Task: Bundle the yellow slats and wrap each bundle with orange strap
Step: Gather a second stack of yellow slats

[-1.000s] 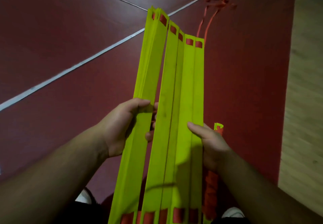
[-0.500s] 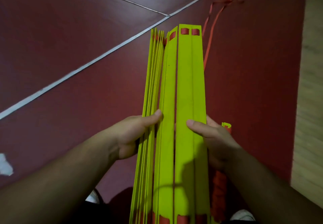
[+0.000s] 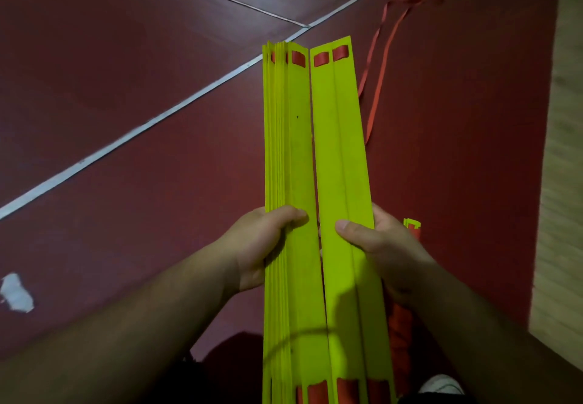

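I hold a long set of yellow slats [image 3: 318, 167] lengthwise over the floor, orange strap showing through slots at both ends. My left hand [image 3: 262, 246] grips the stacked slats on the left, thumb on top. My right hand [image 3: 378, 246] holds the two flat slats on the right, thumb pressed on their face. A loose orange strap [image 3: 380, 66] trails from behind the slats to a tangled end at the far right. Another yellow piece with orange strap [image 3: 411, 225] shows just right of my right hand.
The floor [image 3: 126, 56] is dark red with pale lines crossing it. A white scrap [image 3: 17, 291] lies at the left edge. A light wooden strip [image 3: 564, 151] runs down the right side. A white shoe tip [image 3: 441, 384] shows at the bottom right.
The fanned slats have been folded together toward the left into a tight stack. Only two flat slats remain on the right. The whole set has shifted a little right.
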Available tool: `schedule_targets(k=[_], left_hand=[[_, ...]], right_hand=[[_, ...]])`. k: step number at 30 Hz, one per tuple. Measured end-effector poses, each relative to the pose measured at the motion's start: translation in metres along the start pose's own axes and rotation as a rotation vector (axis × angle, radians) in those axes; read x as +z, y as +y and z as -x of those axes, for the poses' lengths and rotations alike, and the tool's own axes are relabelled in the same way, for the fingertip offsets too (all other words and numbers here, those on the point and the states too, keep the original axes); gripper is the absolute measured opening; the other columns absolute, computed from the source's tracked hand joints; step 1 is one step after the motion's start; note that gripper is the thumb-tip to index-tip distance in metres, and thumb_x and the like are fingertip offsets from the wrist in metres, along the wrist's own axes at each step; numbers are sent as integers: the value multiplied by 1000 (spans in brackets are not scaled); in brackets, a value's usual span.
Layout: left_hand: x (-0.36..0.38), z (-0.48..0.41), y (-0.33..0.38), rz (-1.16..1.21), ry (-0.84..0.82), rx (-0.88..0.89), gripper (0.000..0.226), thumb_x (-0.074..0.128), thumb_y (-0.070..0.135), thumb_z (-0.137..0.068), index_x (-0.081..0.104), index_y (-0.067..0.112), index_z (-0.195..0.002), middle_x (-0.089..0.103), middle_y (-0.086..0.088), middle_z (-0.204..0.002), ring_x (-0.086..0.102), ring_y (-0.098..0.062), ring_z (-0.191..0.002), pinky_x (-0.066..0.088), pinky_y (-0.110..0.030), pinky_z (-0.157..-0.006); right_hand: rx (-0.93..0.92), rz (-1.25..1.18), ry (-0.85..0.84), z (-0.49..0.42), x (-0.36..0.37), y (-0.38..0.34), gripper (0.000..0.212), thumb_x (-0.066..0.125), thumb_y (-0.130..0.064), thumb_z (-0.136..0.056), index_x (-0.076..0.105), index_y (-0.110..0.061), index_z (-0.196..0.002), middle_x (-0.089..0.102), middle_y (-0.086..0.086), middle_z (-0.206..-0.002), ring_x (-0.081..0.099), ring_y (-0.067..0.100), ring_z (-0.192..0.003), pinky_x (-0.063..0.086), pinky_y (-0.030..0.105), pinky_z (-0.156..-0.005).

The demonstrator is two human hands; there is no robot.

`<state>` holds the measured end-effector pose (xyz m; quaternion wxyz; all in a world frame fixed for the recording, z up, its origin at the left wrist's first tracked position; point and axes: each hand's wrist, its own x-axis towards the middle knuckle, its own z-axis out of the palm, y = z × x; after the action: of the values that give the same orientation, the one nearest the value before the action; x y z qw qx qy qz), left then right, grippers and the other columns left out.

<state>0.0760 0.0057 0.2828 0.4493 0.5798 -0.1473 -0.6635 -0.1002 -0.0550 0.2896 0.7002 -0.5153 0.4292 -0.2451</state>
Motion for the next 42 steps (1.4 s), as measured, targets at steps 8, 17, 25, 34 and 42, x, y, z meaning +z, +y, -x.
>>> schedule_targets(k=[8,17,25,34,42], left_hand=[[11,5,-4,-166,101,183,14,57,11,-96,58,17,-84,36,-6,-64,33,-15,-51,23,-28,-53],[11,8,3,-34,71,118,18,69,21,-85,63,6,-78,38,-11,-66,33,-24,-57,31,-36,-60],[4,1,0,53,48,98,40,84,21,-66,58,14,-95,43,-12,-81,39,-28,-70,38,-41,-66],[3,5,8,153,-62,39,39,70,22,-74,75,5,-108,73,-22,-107,73,-36,-95,56,-56,-90],[11,10,12,243,-170,25,31,53,20,-91,79,3,-97,72,-25,-109,74,-37,-92,62,-45,-71]], right_hand=[[-80,364,103,4,-1,6,17,55,-18,-99,64,-32,-102,73,-10,-105,68,9,-98,53,33,-91],[-200,470,141,1,-4,7,28,54,-15,-99,65,-29,-121,73,-15,-108,66,-2,-97,50,24,-86],[-244,525,201,-6,-6,11,25,56,-22,-98,65,-30,-119,71,-21,-106,62,-8,-97,45,8,-80],[-221,569,210,-11,-10,12,19,54,-28,-99,67,-31,-112,72,-23,-94,62,-10,-87,42,5,-70],[-232,597,153,-8,-5,13,29,42,-49,-96,66,-37,-105,70,-24,-91,62,-4,-83,47,17,-76]])
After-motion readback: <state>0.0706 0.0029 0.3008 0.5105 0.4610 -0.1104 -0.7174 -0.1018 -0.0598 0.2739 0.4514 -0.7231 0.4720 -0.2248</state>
